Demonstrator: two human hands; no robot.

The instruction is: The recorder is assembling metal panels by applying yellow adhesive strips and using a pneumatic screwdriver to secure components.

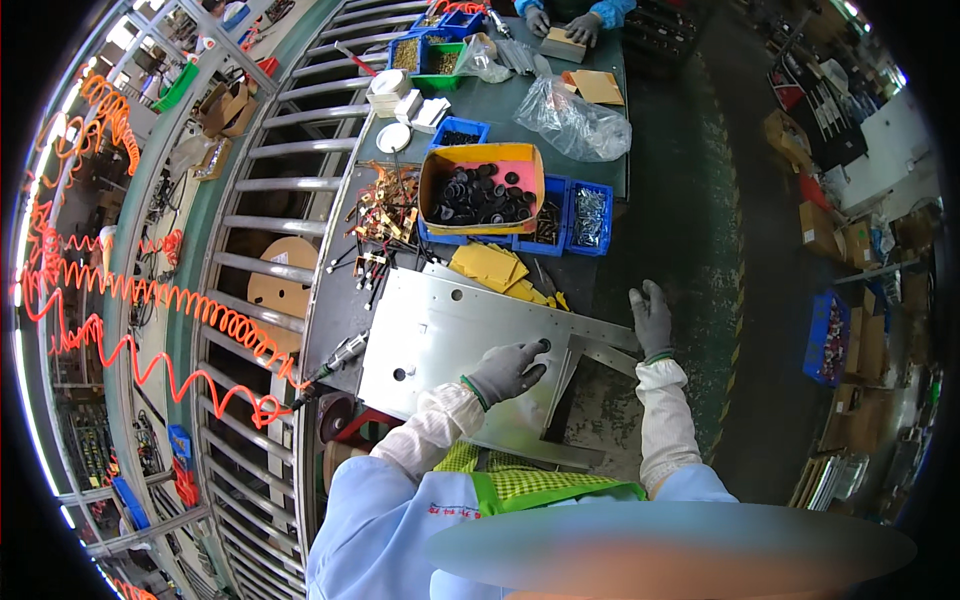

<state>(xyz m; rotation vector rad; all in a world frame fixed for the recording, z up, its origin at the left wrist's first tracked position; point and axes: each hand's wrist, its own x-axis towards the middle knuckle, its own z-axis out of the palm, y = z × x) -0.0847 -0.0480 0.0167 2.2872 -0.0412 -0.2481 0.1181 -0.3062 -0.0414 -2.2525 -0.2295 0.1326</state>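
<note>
A flat silvery sheet-metal panel [440,330] with a notched right side lies in front of me on the bench. My left hand [505,373], in a grey glove, rests over it with fingers stretched out. Its fingertips are beside a small black round piece [543,345] at the panel's right part; whether they touch it I cannot tell. A second black round spot [399,375] shows at the panel's left. Off the panel's right end, my right hand [652,318], also gloved, is raised with fingers apart and nothing visible in it.
Beyond the panel stands a yellow box [430,190] of black round parts, beside a blue bin of screws [590,217]. Yellow cards [490,265] and a wire bundle [385,205] lie nearby. A power screwdriver [343,355] on a red coiled hose sits left. A co-worker's gloved hands [582,28] are at the far end.
</note>
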